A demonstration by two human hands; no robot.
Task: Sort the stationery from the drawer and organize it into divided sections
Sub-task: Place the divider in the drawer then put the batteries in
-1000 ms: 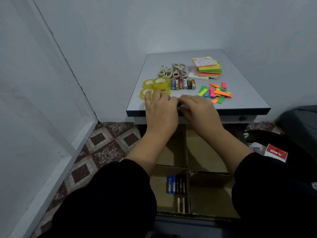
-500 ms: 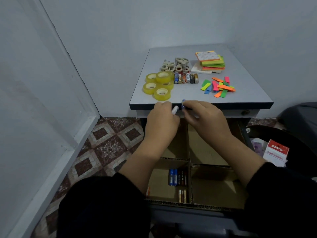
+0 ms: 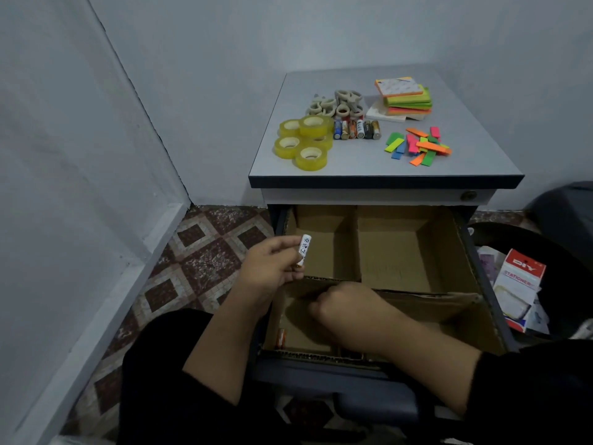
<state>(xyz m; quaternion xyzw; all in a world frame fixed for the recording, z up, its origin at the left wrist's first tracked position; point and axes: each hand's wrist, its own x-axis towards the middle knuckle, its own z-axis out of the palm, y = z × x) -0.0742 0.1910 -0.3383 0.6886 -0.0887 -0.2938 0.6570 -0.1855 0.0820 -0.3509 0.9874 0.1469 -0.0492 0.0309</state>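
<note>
Grey cabinet top [image 3: 362,162]: tape rolls [image 3: 303,141], batteries [image 3: 356,129] grouped by kind, awaiting sections. Left hand [image 3: 272,268] pinching white battery [image 3: 303,250] above open drawer [image 3: 401,252], likely for placing. Right hand [image 3: 346,308] curled down in near-left section; contents unseen.

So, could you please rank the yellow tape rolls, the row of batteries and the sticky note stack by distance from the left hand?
From the left hand:
1. yellow tape rolls, cabinet top's near left.
2. row of batteries, middle.
3. sticky note stack, far right.

Pale grey walls [image 3: 224,43]; brown-white diamond tile floor [image 3: 199,261]; grey-topped cabinet [image 3: 385,181].
</note>
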